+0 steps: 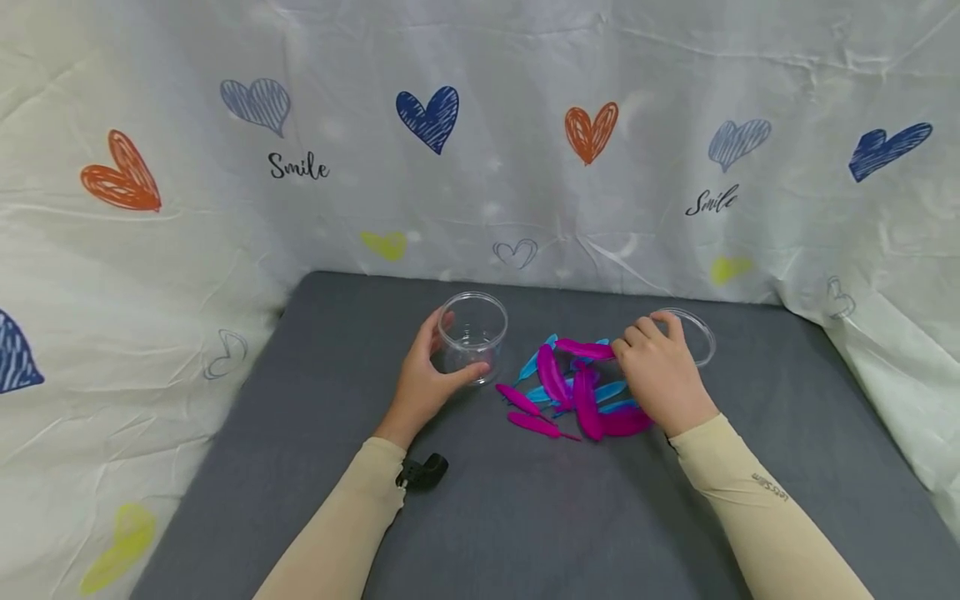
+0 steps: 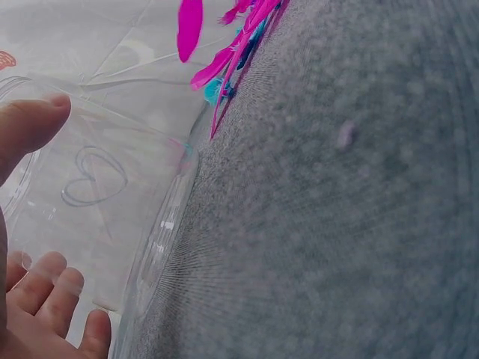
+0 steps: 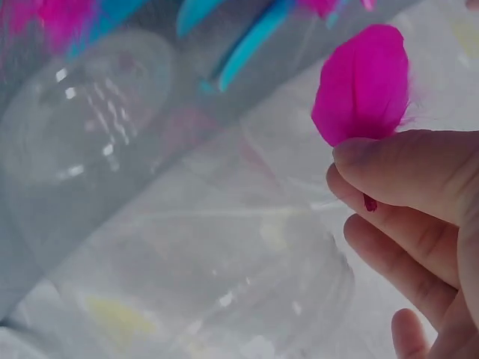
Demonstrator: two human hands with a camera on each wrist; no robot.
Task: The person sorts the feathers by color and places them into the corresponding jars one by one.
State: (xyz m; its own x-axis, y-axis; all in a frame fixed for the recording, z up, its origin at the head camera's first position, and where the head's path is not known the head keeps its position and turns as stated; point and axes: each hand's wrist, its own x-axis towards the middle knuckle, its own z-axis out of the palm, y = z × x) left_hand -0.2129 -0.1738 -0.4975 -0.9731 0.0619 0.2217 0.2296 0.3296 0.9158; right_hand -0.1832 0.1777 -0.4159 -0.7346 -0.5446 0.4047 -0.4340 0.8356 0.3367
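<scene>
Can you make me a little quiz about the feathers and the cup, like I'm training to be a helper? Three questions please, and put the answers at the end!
1. Pick one. What does the left grip hold?
A) a spoon
B) a clear cup
C) a toy car

2. True or false: the right grip holds nothing.

3. Which two colors are the feathers lying on the gray table?

Key:
1. B. The thumb and fingers are around the cup.
2. False. It pinches a pink feather between thumb and finger, as the right wrist view shows.
3. Pink and blue.
</scene>
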